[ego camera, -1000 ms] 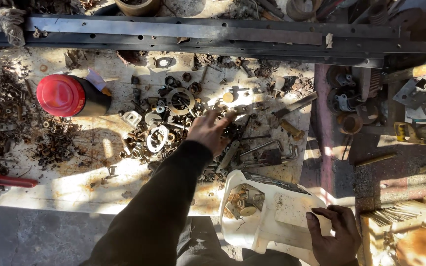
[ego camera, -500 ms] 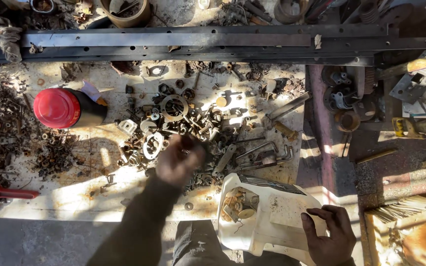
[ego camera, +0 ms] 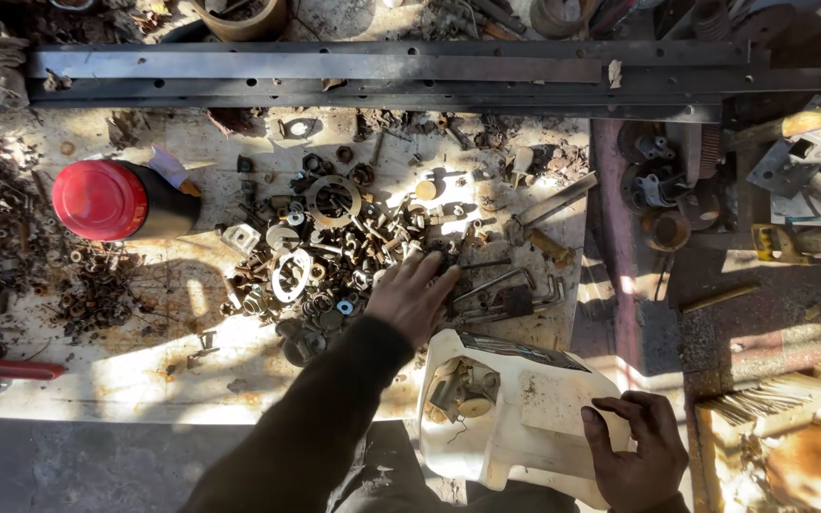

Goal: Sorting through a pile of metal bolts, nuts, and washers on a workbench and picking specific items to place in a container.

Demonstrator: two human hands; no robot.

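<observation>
1. Rusty steel is what I am working over: a heap of nuts, washers, rings and bolts spread on the pale, dirty table.
2. My left hand lies flat on the heap's 3 o'clock edge, fingers spread and touching the small parts, gripping nothing I can see.
3. My right hand rests at 5 o'clock on the white plastic housing, fingers curled over its near edge, steadying it rather than clasping it.
4. I judge the step in hand to be sorting through the loose hardware for a piece; none is picked yet.
5. A large flat steel ring lies at 11 o'clock from the left hand, and a red-capped black can lies well apart at 9 o'clock.
6. Next calls for a fingertip pinch on one small part, without scattering its neighbours.
</observation>
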